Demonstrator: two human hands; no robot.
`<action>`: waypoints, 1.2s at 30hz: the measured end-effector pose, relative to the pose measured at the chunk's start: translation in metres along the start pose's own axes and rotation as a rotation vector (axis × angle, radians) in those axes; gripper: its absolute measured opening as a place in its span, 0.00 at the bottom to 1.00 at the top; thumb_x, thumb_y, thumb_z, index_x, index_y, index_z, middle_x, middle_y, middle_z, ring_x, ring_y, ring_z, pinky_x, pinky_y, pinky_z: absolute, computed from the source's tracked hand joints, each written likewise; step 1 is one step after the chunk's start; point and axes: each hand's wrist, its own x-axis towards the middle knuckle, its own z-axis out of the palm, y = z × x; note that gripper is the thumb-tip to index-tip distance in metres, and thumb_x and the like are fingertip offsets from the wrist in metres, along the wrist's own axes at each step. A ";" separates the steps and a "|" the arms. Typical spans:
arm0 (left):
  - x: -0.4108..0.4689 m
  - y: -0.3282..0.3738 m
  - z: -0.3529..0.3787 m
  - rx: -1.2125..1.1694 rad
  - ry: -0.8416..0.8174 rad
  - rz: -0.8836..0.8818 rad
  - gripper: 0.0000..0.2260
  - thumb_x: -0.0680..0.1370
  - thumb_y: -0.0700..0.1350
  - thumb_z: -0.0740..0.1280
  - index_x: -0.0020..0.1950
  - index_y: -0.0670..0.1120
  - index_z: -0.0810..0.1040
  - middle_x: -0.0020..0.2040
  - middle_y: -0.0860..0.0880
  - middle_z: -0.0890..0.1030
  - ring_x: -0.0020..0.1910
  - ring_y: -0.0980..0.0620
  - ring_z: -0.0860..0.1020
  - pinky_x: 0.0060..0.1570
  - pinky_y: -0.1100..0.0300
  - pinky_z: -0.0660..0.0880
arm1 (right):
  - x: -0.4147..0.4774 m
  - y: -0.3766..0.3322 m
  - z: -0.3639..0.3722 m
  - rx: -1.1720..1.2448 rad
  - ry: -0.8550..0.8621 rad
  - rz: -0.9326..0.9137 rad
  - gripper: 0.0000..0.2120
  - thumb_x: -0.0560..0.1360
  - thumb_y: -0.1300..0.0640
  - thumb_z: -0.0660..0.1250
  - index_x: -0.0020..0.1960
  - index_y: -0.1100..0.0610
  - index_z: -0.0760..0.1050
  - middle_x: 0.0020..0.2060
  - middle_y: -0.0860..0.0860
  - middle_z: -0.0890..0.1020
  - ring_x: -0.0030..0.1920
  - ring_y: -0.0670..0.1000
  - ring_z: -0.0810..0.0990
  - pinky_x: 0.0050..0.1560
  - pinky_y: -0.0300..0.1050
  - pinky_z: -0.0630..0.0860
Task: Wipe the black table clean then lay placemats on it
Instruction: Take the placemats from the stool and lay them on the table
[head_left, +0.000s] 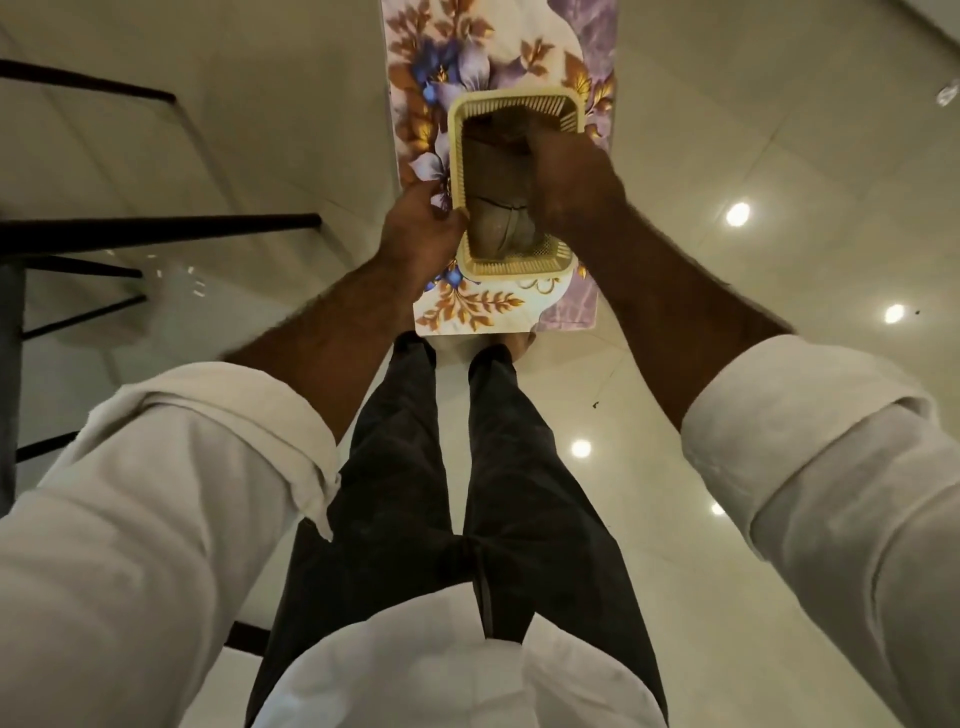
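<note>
A cream plastic basket (511, 106) with slotted walls stands on a long floral mat (452, 47) on the floor, straight ahead of my feet. Inside it lie folded brown-grey cloths (493, 171). My left hand (415, 223) grips the basket's left rim near its front corner. My right hand (566, 176) reaches down into the basket on its right side and rests on the cloths; its fingers are hidden, so I cannot tell whether they grip one. The black table top is not in view.
Black metal bars (156, 226) of a furniture frame run along the left, with more below them. Glossy cream floor tiles (727, 156) with ceiling-light reflections spread to the right. My dark trouser legs (467, 467) stand just behind the mat's near edge.
</note>
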 end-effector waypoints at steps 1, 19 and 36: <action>0.002 0.000 0.002 0.012 0.002 0.004 0.16 0.87 0.50 0.71 0.74 0.48 0.82 0.68 0.49 0.85 0.63 0.47 0.84 0.64 0.55 0.82 | -0.001 0.002 0.001 -0.057 -0.087 -0.015 0.23 0.83 0.59 0.71 0.77 0.60 0.74 0.70 0.60 0.81 0.73 0.63 0.79 0.75 0.56 0.74; 0.006 0.014 0.013 0.127 0.047 0.010 0.12 0.85 0.42 0.71 0.67 0.42 0.86 0.63 0.42 0.87 0.59 0.42 0.84 0.60 0.54 0.80 | -0.051 0.079 0.017 0.661 0.470 0.443 0.12 0.82 0.54 0.75 0.62 0.57 0.82 0.54 0.47 0.85 0.54 0.46 0.84 0.60 0.43 0.83; -0.112 0.045 -0.095 -0.217 0.160 -0.003 0.08 0.85 0.40 0.72 0.62 0.48 0.88 0.53 0.48 0.90 0.49 0.49 0.91 0.46 0.42 0.89 | -0.044 0.096 0.066 0.467 -0.129 0.666 0.51 0.69 0.32 0.84 0.78 0.60 0.67 0.74 0.59 0.78 0.71 0.63 0.81 0.66 0.57 0.81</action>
